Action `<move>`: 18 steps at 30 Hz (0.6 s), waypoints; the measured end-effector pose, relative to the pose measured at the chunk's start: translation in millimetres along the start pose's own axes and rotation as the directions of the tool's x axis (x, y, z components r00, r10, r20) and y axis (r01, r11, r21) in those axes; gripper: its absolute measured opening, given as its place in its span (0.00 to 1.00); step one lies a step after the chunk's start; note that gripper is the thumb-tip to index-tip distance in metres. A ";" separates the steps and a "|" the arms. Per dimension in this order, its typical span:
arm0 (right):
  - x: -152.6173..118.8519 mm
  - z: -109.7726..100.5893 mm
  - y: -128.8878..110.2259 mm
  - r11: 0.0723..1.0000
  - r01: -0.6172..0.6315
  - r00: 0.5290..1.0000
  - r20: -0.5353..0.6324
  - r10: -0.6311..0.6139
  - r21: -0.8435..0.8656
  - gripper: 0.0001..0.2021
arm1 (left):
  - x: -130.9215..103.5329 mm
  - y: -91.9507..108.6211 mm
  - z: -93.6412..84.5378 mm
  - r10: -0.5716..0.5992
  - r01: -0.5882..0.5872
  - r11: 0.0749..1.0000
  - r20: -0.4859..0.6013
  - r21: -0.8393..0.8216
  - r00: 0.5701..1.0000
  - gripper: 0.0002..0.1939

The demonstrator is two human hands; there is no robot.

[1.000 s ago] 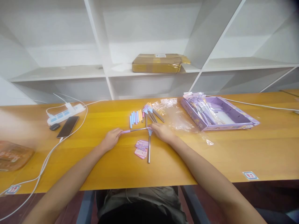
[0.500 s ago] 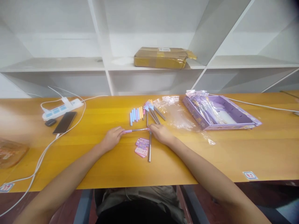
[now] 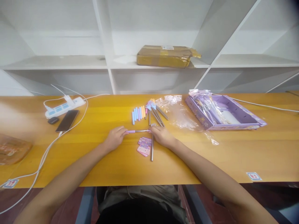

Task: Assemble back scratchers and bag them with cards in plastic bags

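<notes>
My left hand [image 3: 116, 138] is closed on the purple grip end of a thin metal rod [image 3: 139, 131]. The rod's other end is in my closed right hand [image 3: 163, 136]. Beneath that hand a thicker silver rod [image 3: 152, 149] lies on the table, pointing toward me. Left of this rod are several small pink and purple cards [image 3: 144, 146]. Beyond my hands stands a row of blue, purple and orange tubes [image 3: 138, 114], with several hand-shaped scratchers [image 3: 157, 112] on metal rods beside it.
Clear plastic bags [image 3: 179, 113] lie right of the scratchers, near a purple box [image 3: 235, 127] holding wrapped items. At left are a phone [image 3: 67, 120], power strip [image 3: 65, 107], cables and an orange package [image 3: 14, 149]. A taped carton [image 3: 163, 56] sits on the shelf.
The whole view has shifted slightly, so things appear a little further right. Both hands keep hold of the rod, in nearly the same pose.
</notes>
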State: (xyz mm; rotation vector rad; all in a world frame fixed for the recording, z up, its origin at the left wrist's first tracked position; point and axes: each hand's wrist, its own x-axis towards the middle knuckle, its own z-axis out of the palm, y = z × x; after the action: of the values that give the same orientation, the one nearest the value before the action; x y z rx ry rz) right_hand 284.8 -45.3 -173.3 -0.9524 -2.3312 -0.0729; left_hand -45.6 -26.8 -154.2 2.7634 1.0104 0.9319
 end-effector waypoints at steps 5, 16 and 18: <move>-0.2 -1.1 -2.0 1.000 -0.021 0.999 0.032 0.020 0.019 0.11 | -0.7 2.6 1.0 -0.006 0.006 1.000 0.014 -0.004 1.000 0.19; -0.6 0.9 -5.5 0.998 -0.050 0.998 0.039 0.048 0.029 0.12 | -0.6 8.3 4.6 -0.003 0.003 1.000 -0.010 -0.018 1.000 0.19; -0.5 0.9 -6.0 0.998 -0.046 0.998 0.037 0.044 0.036 0.12 | -0.6 8.9 5.2 -0.008 0.008 1.000 -0.014 -0.019 1.000 0.19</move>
State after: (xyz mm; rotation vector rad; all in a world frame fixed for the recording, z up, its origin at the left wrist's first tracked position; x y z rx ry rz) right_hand 280.7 -49.7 -173.3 -0.9952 -2.3351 0.0052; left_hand -38.0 -33.4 -156.5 2.7388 1.0084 0.9564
